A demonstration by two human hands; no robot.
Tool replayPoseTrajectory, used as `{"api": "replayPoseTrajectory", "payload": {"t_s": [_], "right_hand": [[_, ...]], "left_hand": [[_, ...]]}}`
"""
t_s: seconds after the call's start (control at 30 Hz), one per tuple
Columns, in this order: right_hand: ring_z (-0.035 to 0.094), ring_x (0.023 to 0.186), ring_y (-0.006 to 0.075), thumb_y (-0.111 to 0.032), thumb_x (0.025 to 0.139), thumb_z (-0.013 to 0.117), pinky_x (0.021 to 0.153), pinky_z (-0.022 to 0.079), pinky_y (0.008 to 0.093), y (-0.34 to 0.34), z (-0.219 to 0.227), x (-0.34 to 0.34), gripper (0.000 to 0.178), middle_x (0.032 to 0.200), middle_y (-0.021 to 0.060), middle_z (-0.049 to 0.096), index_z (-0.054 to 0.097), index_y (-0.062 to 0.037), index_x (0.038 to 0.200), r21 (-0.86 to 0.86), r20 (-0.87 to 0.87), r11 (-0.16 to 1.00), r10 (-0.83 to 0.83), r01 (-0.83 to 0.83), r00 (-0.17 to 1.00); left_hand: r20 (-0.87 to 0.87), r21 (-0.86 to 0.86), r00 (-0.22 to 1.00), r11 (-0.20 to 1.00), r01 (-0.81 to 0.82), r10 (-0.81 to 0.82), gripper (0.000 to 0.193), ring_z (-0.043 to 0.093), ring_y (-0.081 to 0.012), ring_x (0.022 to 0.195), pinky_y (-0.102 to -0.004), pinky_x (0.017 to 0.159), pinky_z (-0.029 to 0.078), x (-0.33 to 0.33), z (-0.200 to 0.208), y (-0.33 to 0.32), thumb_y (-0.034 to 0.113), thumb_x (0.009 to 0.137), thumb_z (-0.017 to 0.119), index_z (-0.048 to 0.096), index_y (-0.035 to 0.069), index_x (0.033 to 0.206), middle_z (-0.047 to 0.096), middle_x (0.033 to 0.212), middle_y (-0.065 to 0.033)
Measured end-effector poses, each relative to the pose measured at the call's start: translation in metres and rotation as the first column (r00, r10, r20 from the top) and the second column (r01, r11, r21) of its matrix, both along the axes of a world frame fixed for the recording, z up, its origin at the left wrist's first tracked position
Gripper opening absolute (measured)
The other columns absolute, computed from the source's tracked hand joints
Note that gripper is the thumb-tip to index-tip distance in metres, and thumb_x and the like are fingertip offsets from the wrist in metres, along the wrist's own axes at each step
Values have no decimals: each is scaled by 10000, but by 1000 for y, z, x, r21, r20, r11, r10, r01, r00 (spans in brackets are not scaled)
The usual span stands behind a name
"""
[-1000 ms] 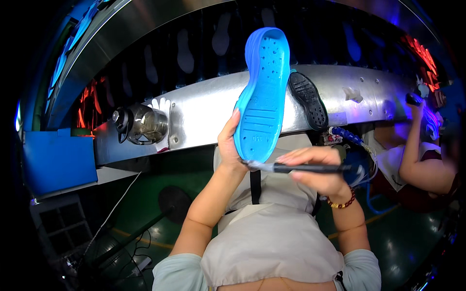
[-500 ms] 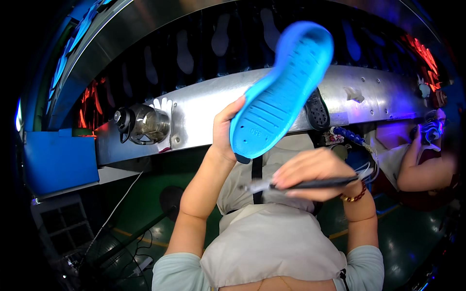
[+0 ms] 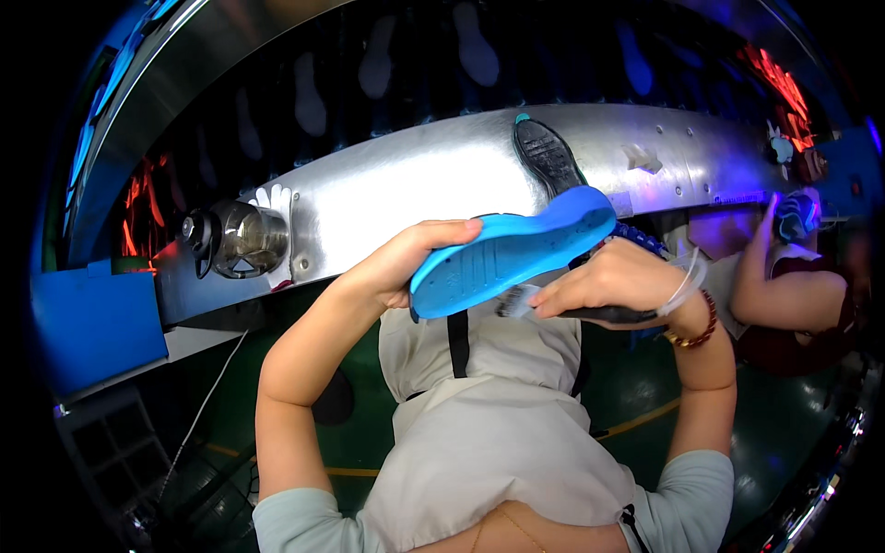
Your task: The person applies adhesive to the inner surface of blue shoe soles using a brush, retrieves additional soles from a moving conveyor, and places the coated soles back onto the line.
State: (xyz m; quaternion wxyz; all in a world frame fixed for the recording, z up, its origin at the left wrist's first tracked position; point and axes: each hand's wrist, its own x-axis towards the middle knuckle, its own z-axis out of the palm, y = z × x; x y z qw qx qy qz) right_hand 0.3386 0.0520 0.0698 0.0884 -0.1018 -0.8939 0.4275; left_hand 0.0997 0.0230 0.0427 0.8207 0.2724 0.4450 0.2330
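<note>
A bright blue shoe sole (image 3: 516, 253) lies nearly level across my front, held at one end by my left hand (image 3: 415, 256), thumb on its upper edge. Its hollow, ribbed inner face tilts toward me. In my right hand (image 3: 613, 276) is a brush (image 3: 516, 301) with a dark handle and pale bristles. The bristle end is at the sole's lower edge; whether it touches cannot be made out. A clear thin tube (image 3: 689, 278) loops by my right wrist. Just beyond the blue sole, a black sole (image 3: 546, 152) rests on the metal bench.
The shiny metal bench (image 3: 369, 198) curves across the front. On its left sit a dark see-through jug (image 3: 247, 238) and a white glove (image 3: 277, 200). Behind it runs a dark conveyor carrying several soles (image 3: 311, 97). Another person's arm (image 3: 784, 300) is at the right.
The blue sole has come down and turned from upright to nearly level. My right hand has raised the brush to its lower edge. The black sole now shows more fully.
</note>
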Motion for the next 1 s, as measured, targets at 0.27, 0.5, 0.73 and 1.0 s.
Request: {"api": "replayPoseTrajectory", "payload": {"t_s": [0.27, 0.5, 0.73, 1.0], "right_hand": [[636, 761, 196, -30, 694, 658, 640, 510, 259, 19, -8, 22, 251, 888, 112, 639, 598, -3, 936, 47, 147, 993, -117, 111, 982], [607, 681, 104, -65, 782, 583, 601, 469, 199, -4, -25, -19, 170, 797, 88, 639, 623, 22, 922, -681, -10, 596, -589, 426, 808], [569, 627, 82, -81, 789, 581, 578, 448, 194, -8, -59, -23, 143, 754, 86, 640, 637, 27, 864, -398, -238, 666, -739, 631, 630], [461, 528, 27, -92, 791, 589, 476, 363, 175, 11, -89, -29, 130, 619, 8, 579, 641, 16, 842, -451, -296, 500, -865, 739, 404]], "left_hand": [[-96, 105, 992, 992, -74, 84, 603, 571, -226, 873, -284, 669, 499, -14, -3, -3, 404, 786, 537, 426, -36, 1183, 519, 1043, -207], [386, -89, 861, 943, -322, 330, 598, 544, -324, 936, -452, 716, 504, 10, -25, -2, 382, 801, 468, 336, 0, 1242, 470, 1118, -231], [404, -112, 791, 884, -454, 458, 564, 543, -394, 933, -500, 667, 508, 14, -39, -6, 372, 823, 402, 332, 0, 1241, 469, 1128, -252], [416, -148, 737, 839, -524, 533, 568, 512, -386, 991, -532, 717, 475, 21, -59, -8, 394, 825, 398, 322, 26, 1252, 442, 1173, -225]]}}
